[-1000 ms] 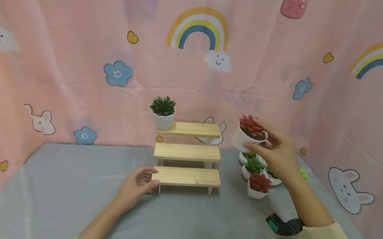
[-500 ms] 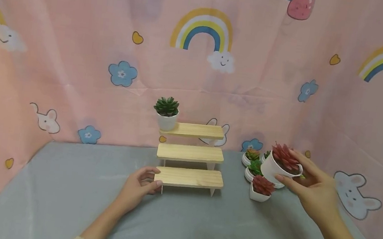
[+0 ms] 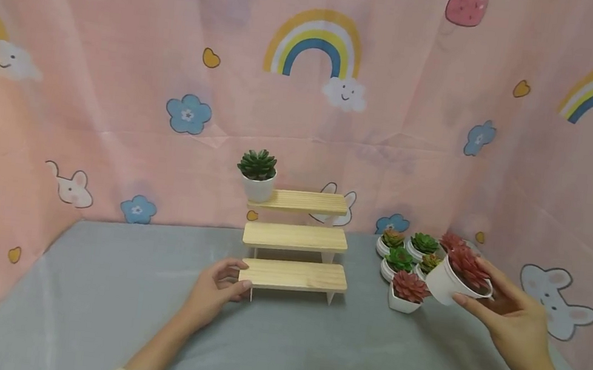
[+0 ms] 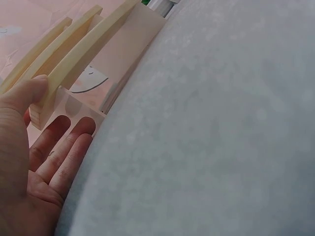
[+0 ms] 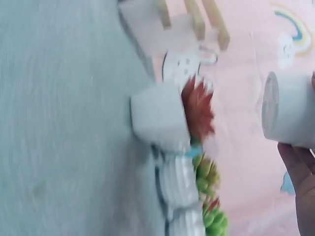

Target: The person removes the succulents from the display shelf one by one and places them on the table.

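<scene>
The right hand [image 3: 512, 316] has its fingers [image 3: 467, 302] curled round a white pot with a red succulent [image 3: 456, 276], holding it tilted in the air just right of the cluster of small potted plants [image 3: 403, 261], which stands on the grey cloth [image 3: 311, 345] to the right of the wooden step shelf [image 3: 296, 237]. The left hand [image 3: 215, 289] pinches the left end of that shelf's lowest step, thumb on top and fingers [image 4: 64, 147] beneath. A green succulent pot [image 3: 257, 174] sits on the left end of the shelf's top step.
</scene>
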A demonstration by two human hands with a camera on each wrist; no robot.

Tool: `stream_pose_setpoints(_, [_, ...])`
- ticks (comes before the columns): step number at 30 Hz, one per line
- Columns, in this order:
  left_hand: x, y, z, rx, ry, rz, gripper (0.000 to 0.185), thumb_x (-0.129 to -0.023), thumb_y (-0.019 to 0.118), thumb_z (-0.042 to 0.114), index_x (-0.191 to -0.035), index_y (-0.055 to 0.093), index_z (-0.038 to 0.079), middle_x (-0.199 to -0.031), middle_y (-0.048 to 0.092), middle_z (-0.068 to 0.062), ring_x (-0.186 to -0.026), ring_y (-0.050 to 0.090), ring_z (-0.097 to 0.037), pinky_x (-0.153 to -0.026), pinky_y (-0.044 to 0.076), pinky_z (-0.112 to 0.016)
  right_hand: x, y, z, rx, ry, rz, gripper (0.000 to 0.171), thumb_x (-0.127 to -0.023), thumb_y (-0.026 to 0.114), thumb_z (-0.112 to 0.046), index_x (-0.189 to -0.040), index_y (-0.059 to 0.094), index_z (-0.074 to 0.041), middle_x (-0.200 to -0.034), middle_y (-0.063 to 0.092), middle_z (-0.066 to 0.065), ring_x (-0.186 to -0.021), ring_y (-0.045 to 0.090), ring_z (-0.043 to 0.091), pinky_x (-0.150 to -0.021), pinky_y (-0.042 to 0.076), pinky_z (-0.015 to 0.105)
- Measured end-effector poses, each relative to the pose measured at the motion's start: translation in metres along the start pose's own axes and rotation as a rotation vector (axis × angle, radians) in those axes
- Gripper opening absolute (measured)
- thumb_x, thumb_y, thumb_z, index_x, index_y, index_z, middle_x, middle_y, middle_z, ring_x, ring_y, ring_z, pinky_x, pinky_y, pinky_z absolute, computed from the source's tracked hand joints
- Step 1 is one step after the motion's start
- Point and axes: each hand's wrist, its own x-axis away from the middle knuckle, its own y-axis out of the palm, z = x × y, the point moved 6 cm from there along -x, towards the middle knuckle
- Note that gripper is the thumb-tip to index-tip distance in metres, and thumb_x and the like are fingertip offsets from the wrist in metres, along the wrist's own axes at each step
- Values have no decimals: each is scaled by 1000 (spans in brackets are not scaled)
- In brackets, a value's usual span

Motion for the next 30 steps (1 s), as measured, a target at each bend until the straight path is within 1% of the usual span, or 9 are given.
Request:
stream_pose_setpoints(6, [0,-5,3,-2,4,-6,39,-89,78,15,-124,61,7,-107,69,-17,-82,75,-16,-71,63,-30,5,-17,21,67,66,8,72,-73,62,36,-141,45,17,-147,58,-7,-128,58,-2,-79,59,16])
stream_pose_setpoints(9, [0,-7,5,-11,6,-1,39,-89,78,16,-124,61,8,-107,69,-18,-82,75,-16,-72,63,-30,7,-23,34,66,111,-8,72,-74,63,35,-141,46,16,-144,60,-11,-129,56,-5,-81,58,14])
stream_pose_setpoints(12, [0,-7,3,-14,4,-2,39,-89,78,17,-123,62,9,-107,69,-18,-81,75,-16,-72,63,-30,11,-29,44,116,158,-26,70,-77,66,30,-142,47,13,-141,62,-15,-130,53,-9,-82,56,11])
stream_pose_setpoints(16, [2,-1,-2,-6,1,-22,40,-89,78,17,-124,61,8,-108,69,-20,-82,75,-18,-72,63,-30,19,-37,52,171,176,-63,69,-77,67,28,-142,48,12,-138,63,-17,-123,59,-9,-78,57,12])
stream_pose_setpoints(18, [3,0,-3,-7,-2,-16,40,-89,78,18,-124,61,8,-108,69,-19,-82,75,-18,-72,63,-30,22,-39,57,176,172,-86,68,-76,67,29,-140,48,15,-138,64,-16,-122,60,-7,-77,58,13])
stream_pose_setpoints(20, [3,0,-3,-7,2,-12,40,-89,78,18,-124,61,8,-109,69,-20,-83,75,-19,-72,63,-30,24,-40,63,198,193,-89,68,-76,69,27,-140,50,14,-137,64,-17,-119,62,-7,-77,58,14])
stream_pose_setpoints(23, [2,-2,-3,-8,8,5,40,-89,78,18,-124,62,9,-109,69,-20,-83,76,-19,-71,63,-30,26,-40,73,264,227,-92,67,-77,72,23,-140,51,11,-139,61,-22,-122,57,-13,-80,56,10])
stream_pose_setpoints(25, [0,-2,-3,-9,10,5,40,-89,79,18,-124,62,8,-110,70,-20,-83,76,-19,-71,63,-30,28,-39,80,276,247,-91,67,-78,73,21,-141,51,10,-139,59,-24,-125,53,-15,-82,55,9])
stream_pose_setpoints(30, [0,-2,-3,-15,11,-15,41,-89,78,18,-124,61,7,-110,69,-21,-83,76,-19,-71,63,-30,38,-33,90,239,235,-82,68,-77,72,22,-141,50,12,-143,57,-21,-131,48,-15,-85,53,8])
